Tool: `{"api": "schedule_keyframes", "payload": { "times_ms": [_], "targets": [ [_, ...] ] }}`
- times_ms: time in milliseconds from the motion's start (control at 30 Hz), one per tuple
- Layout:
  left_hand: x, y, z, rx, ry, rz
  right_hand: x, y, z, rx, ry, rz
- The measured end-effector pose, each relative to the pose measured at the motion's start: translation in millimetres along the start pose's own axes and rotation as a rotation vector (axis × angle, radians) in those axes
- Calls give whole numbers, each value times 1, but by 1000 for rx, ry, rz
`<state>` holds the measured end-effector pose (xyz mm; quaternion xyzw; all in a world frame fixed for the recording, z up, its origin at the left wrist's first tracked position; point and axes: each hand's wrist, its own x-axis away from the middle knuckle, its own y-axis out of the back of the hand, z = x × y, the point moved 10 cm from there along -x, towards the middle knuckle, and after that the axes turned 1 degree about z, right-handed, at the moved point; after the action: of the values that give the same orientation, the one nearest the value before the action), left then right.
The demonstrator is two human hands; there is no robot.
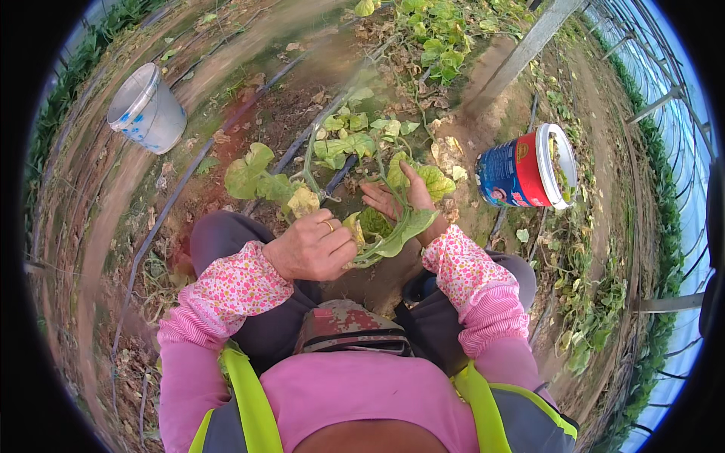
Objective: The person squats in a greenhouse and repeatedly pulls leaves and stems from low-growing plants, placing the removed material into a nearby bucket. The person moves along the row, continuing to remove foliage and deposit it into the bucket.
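My left hand (311, 246), with a ring on one finger, is closed around part of a leafy green vine (371, 256) in front of my lap. What lies inside the fist is hidden. My right hand (416, 195) is spread beside the same vine, palm turned up, with a stem passing in front of the palm and fingers. A broad green leaf (409, 231) hangs just below it. Near my left knuckles is a yellowed leaf (303, 202), with a larger green leaf (249, 172) beyond it. Another thick stem (308, 158) runs away from me along the ground.
A white bucket (161, 116) stands at the left. At the right, a tilted blue-and-red printed bucket (512, 170) holds plant matter. Dark irrigation hoses (170, 201) cross the soil. A post (518, 51) rises at upper right. Dry leaves (447, 153) and more vines (589, 317) lie about.
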<state>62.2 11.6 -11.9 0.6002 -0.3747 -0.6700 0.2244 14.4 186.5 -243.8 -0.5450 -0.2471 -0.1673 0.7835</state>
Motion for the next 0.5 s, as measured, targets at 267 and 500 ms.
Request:
{"api": "schedule_keyframes", "payload": {
  "times_ms": [267, 500],
  "targets": [
    [20, 3, -94, 163, -88, 46, -7, -67, -151, -38, -361, 387],
    [9, -14, -123, 329, -196, 90, 13, -125, -154, -91, -392, 636]
  ]
}}
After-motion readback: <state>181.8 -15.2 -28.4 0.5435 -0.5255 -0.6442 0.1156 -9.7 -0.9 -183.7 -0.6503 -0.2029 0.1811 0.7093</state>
